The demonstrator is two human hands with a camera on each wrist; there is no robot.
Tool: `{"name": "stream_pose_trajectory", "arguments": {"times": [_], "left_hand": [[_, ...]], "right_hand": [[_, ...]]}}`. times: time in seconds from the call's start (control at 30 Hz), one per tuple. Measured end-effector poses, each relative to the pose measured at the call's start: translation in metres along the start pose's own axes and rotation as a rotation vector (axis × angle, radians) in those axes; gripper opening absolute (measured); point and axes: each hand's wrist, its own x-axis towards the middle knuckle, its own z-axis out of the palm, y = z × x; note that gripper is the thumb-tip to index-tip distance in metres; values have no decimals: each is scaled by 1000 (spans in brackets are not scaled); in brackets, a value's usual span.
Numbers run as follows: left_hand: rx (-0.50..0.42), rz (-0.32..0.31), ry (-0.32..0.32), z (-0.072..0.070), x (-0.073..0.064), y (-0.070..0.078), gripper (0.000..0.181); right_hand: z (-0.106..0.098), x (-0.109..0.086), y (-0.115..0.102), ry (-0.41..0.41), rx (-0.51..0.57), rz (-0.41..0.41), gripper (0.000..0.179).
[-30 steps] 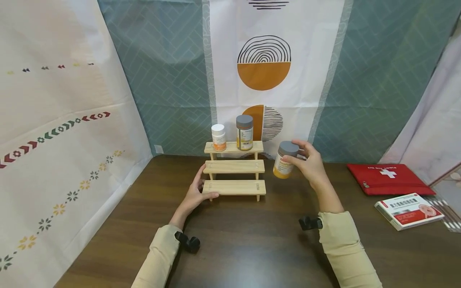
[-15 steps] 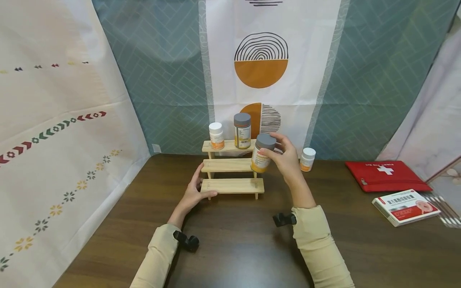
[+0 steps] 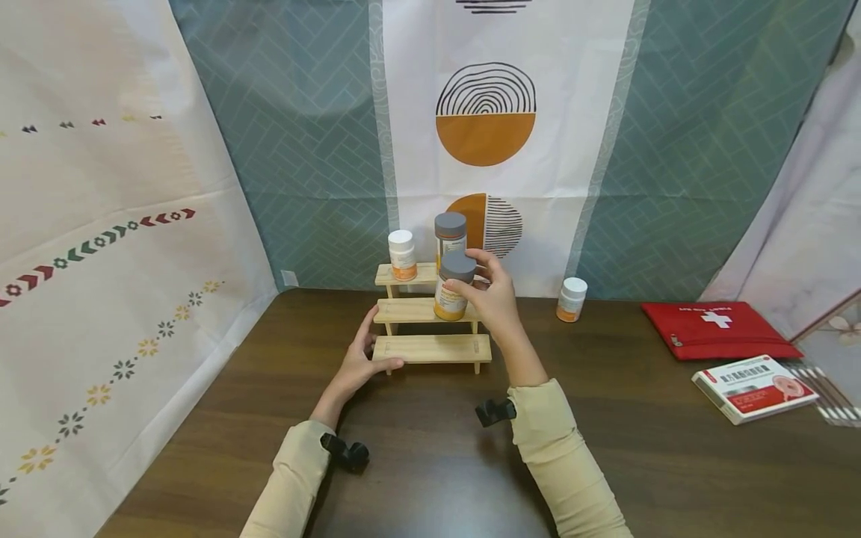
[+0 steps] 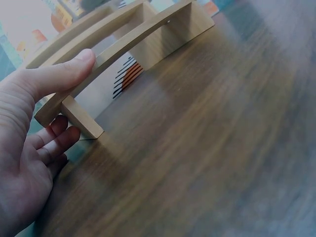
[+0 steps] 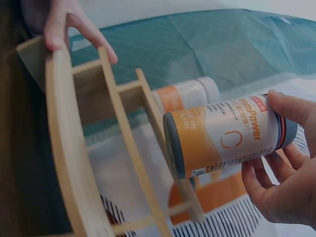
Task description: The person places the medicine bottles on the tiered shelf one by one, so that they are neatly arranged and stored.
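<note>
My right hand point(image 3: 494, 295) pinches the grey lid of a supplement bottle point(image 3: 449, 300) with a white and yellow label. In the head view the bottle overlaps the middle step of a three-step wooden display rack point(image 3: 430, 348); whether it touches the wood I cannot tell. My left hand point(image 3: 356, 366) grips the left end of the rack's lowest step. In the left wrist view its thumb point(image 4: 64, 76) lies on the step and the fingers curl below. On the top step stand a white pill bottle point(image 3: 403, 258) and a second grey-lidded bottle point(image 3: 451, 226), partly hidden by the held one.
Another white pill bottle point(image 3: 571, 300) stands on the table point(image 3: 430, 448) right of the rack. Farther right lie a red first aid pouch point(image 3: 720, 332), a white and red medicine box point(image 3: 756, 388) and several thin light sticks point(image 3: 841, 407). A patterned curtain point(image 3: 316, 149) hangs behind.
My right hand has carried the bottle left, from beside the rack to over its middle step. The white bottle on the table has come into view. My left hand keeps its hold on the rack.
</note>
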Motion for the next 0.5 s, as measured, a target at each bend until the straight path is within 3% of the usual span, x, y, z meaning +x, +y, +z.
{"name": "stream_pose_trajectory", "arguments": {"times": [0.3, 0.5], "left_hand": [[-22, 6, -24, 5, 1, -3, 108], [-14, 22, -9, 0, 0, -3, 107]], "right_hand": [[32, 1, 12, 20, 34, -40, 57], [53, 2, 17, 49, 125, -61, 59]]}}
